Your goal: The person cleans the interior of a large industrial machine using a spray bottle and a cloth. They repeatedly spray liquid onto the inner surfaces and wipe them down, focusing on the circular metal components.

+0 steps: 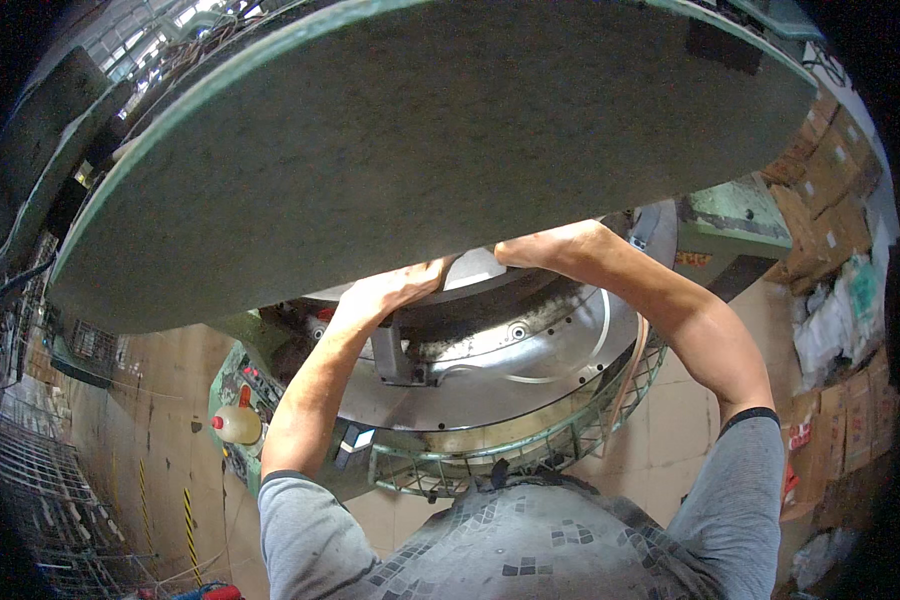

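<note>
Both my arms reach forward under a large, dark, rounded machine cover (pixel 420 150) with a green rim, which fills the upper view. My left hand (pixel 420 279) is at the cover's lower edge, beside a bright metal part; its fingertips are hidden. My right hand (pixel 521 251) is bent at the wrist, its fingers out of sight behind the same edge. Below them lies a round machine bed with a steel ring (pixel 495 405), bolts, a metal bracket (pixel 394 356) near my left wrist and a clear tube (pixel 510 376) running across it. What either hand holds cannot be seen.
A green wire guard (pixel 487 457) curves between my body and the ring. At left stands a plastic bottle (pixel 238 425) with a red cap beside a control panel. Cardboard boxes (pixel 832 187) and plastic bags (pixel 829 337) are at right. Wire racks (pixel 52 457) stand far left.
</note>
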Motion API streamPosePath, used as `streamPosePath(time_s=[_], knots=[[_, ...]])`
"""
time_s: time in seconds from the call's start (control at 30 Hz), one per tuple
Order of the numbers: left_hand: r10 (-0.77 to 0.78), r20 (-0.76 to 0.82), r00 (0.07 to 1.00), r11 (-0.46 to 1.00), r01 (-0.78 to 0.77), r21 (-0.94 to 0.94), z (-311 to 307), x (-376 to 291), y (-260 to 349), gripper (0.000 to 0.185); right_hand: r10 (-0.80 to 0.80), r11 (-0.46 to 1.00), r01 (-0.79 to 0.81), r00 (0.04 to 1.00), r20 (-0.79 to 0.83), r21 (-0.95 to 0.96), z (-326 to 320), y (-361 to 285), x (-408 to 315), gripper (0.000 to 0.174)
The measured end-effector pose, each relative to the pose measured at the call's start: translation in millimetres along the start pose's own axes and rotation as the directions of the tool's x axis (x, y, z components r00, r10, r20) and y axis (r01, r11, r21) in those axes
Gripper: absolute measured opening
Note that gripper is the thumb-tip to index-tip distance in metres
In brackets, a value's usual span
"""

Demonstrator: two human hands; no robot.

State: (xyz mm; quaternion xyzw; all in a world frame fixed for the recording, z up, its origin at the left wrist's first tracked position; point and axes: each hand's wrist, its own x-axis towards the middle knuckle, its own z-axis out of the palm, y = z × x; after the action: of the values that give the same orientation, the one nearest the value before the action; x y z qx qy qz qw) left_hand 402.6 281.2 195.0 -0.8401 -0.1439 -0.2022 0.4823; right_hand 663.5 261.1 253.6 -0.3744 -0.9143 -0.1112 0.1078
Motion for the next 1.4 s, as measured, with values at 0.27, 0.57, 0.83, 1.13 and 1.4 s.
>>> streamPosePath(time_s=[0.27, 0.57, 0.83, 1.13, 1.4], knots=[[0.128, 0.147, 0.981, 0.958, -0.161, 0.239, 15.6, -12.7, 3.7, 0.04, 0.208, 0.917, -0.256, 0.961, 0.182, 0.305, -18.0, -1.3, -8.1, 0.029], [-0.001, 0.194, 0.981, 1.0, 0.002, -0.009, 32.2, -19.4, 6.2, 0.038, 0.136, 0.937, -0.154, 0.988, 0.079, 0.313, -8.4, 6.2, -9.9, 0.03], [-0.053, 0.251, 0.967, 0.974, 0.106, -0.201, 24.9, -12.8, 5.3, 0.034, 0.198, 0.939, -0.224, 0.972, 0.123, 0.26, -22.6, -6.0, -6.5, 0.03], [-0.214, 0.344, 0.914, 0.859, 0.344, -0.379, 48.5, -19.6, 8.0, 0.029, 0.163, 0.939, -0.181, 0.983, 0.084, 0.293, -46.1, -10.1, -15.0, 0.031], [-0.086, 0.346, 0.934, 0.965, 0.164, -0.205, 58.7, -34.4, 12.5, 0.032, 0.222, 0.931, -0.241, 0.97, 0.098, 0.274, -44.2, -14.7, -13.5, 0.032]])
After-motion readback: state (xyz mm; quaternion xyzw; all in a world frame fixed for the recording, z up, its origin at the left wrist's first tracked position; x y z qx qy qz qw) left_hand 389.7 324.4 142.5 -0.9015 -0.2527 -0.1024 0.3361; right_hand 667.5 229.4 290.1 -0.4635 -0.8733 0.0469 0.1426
